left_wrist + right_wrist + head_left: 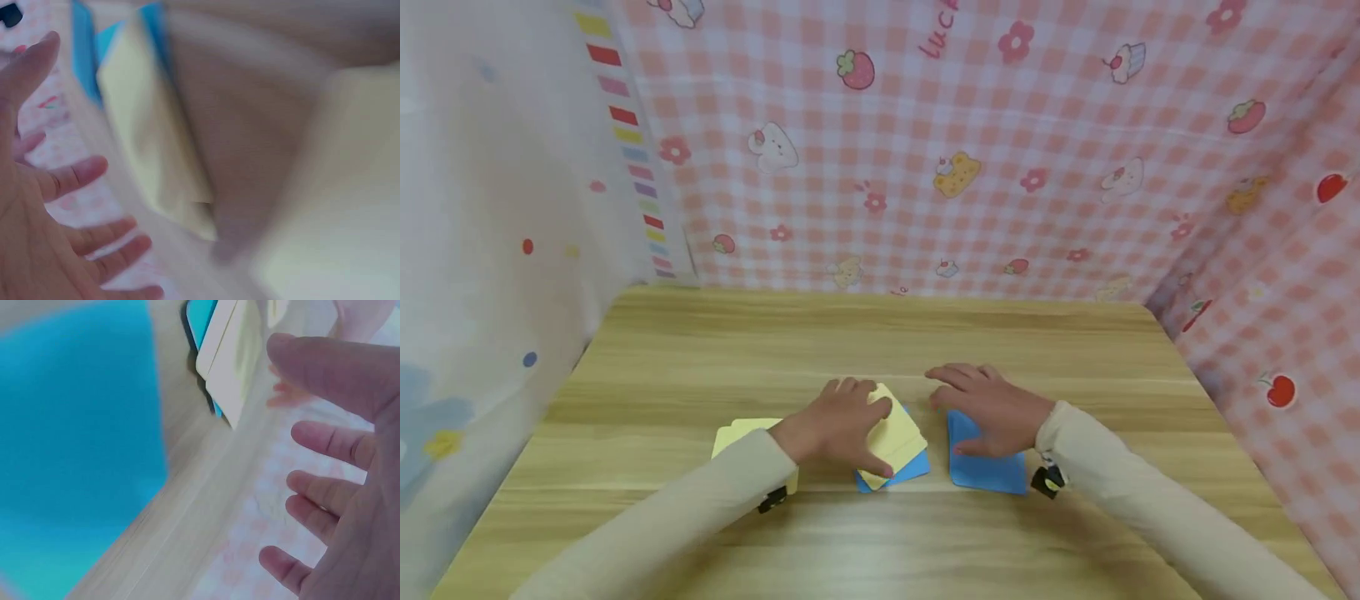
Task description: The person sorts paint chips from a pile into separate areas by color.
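My left hand (841,423) spreads its fingers beside and partly over the middle pile, where yellow cards (895,442) lie askew on blue cards (913,469). In the left wrist view the palm and parted fingers (128,236) hold nothing. Under my left wrist, partly hidden by the sleeve, lie more yellow cards (752,427). Over a blue stack (988,473) on the right hovers my right hand (988,408), its fingers apart. The right wrist view has the blue stack (81,444) large and near, with nothing between thumb and fingers.
The cards lie on a wood-grain table (880,550). A pink checked cloth (880,167) hangs behind it, a white patterned cloth (490,208) on the left and another checked cloth (1285,308) on the right. Dark camera pieces (1047,482) sit at the wrists.
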A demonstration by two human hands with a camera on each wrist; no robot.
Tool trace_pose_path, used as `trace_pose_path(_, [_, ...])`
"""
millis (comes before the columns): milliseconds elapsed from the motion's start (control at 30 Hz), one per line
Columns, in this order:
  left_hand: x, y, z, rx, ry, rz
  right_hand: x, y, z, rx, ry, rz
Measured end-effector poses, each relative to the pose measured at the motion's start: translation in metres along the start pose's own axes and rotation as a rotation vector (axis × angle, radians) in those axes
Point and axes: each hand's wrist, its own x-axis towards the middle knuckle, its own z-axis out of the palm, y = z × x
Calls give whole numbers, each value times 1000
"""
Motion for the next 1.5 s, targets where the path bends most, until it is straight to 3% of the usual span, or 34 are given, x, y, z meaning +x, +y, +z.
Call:
trace_pose_path(100, [-14, -11, 13, 56, -8, -63, 38, -4, 5, -26, -116, -22])
trace_pose_path(267, [-10, -17, 27, 55, 24, -108, 75, -11, 31, -5, -235, 32])
trace_pose_path(367, [-8, -25, 28, -17, 28, -89, 77, -14, 41, 14, -232, 57])
trace_pose_path(533, [-17, -42, 29, -121, -4, -35, 76, -20, 47, 47, -146, 22])
trace_pose_path(633, [-23, -48, 30, -147, -20, -10, 80, -22, 47, 63, -120, 12])
trace_pose_path(800, [-27, -53, 27, -132, 9, 21, 90, -24, 47, 108, -102, 9])
trace_pose_path(1000, [-34, -65, 9, -189, 15, 65, 99, -31, 33, 102, -103, 15])
trace_pose_path(1200, [-69, -81, -38, -210, 49, 67, 122, -57, -3, 64, 6, -58])
trace_pose_path(1267, [-77, -85, -46, -210, 58, 62, 129, -63, -8, 55, 20, -71])
trace_pose_path(1367, [-71, -85, -38, -216, 65, 70, 128, -62, -6, 26, 4, -48])
trace_pose_path(1500, [-42, -69, -7, -221, 58, 96, 102, -47, 8, 38, -50, 4])
